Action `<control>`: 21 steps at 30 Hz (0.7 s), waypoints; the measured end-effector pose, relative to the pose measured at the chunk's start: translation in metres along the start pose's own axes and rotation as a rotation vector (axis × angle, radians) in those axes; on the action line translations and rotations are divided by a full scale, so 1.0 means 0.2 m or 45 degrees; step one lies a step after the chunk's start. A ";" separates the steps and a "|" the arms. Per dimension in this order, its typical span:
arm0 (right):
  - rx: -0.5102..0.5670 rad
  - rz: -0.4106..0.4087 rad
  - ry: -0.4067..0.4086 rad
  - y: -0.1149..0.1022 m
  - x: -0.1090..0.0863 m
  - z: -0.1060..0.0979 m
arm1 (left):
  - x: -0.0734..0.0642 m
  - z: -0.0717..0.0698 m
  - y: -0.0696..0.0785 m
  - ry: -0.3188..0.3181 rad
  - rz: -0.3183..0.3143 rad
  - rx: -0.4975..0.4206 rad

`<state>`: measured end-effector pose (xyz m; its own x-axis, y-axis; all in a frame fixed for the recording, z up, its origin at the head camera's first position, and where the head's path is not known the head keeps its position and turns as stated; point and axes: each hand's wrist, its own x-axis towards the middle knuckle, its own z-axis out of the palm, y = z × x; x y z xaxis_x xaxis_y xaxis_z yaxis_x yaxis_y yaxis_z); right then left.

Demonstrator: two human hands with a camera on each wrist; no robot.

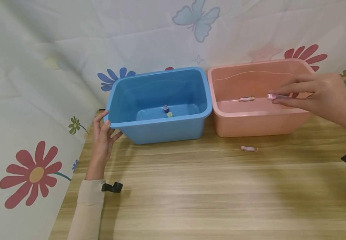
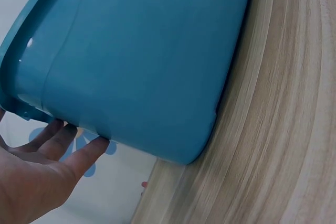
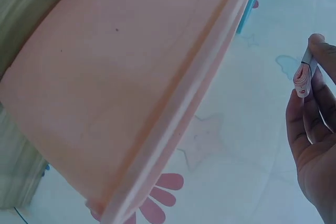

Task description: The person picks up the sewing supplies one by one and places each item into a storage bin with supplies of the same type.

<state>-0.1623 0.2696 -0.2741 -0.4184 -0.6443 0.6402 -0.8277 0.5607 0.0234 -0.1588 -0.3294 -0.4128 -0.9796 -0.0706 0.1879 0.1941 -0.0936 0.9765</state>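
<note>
My right hand (image 1: pixel 317 93) is raised over the pink bin (image 1: pixel 260 124), pinching a folded tape measure (image 3: pixel 303 80) between thumb and fingertips. It is a pink-and-white strip with printed marks and a dark band round it. A similar small folded strip (image 1: pixel 246 99) lies inside the pink bin, and another pink-and-white one (image 1: pixel 249 149) rests on the table in front. At the left, my left hand (image 1: pixel 102 136) grips the front left corner of the blue bin (image 1: pixel 163 131), thumb on the rim and fingers against the outside. Inside the blue bin sit a purple spool (image 1: pixel 165 109) and a pale green spool (image 1: pixel 169 114).
The two bins stand side by side at the back of the wood-grain table (image 1: pixel 191 196), rims close together. Behind them hangs a white cloth (image 1: pixel 148 30) printed with flowers and a butterfly; it also runs along the left side.
</note>
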 end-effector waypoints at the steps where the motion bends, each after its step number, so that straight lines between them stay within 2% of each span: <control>1: -0.001 0.010 -0.012 0.01 0.01 -0.01 | 0.00 0.00 0.00 0.001 -0.003 -0.004; 9: -0.063 0.086 -0.139 0.10 0.08 -0.06 | 0.02 -0.01 0.03 -0.032 -0.039 -0.013; 12: -0.065 0.087 -0.138 0.13 0.10 -0.07 | 0.03 -0.02 0.05 -0.068 -0.052 0.003; 17: -0.069 0.071 -0.145 0.17 0.15 -0.09 | 0.03 -0.03 0.08 -0.090 -0.034 0.034; 21: -0.059 0.083 -0.210 0.20 0.18 -0.10 | 0.04 -0.03 0.09 -0.092 -0.010 0.042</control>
<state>-0.2033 0.2799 -0.2350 -0.5296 -0.6799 0.5073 -0.7800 0.6253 0.0237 -0.1618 -0.3385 -0.3943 -0.9826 0.0018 0.1859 0.1854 -0.0613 0.9807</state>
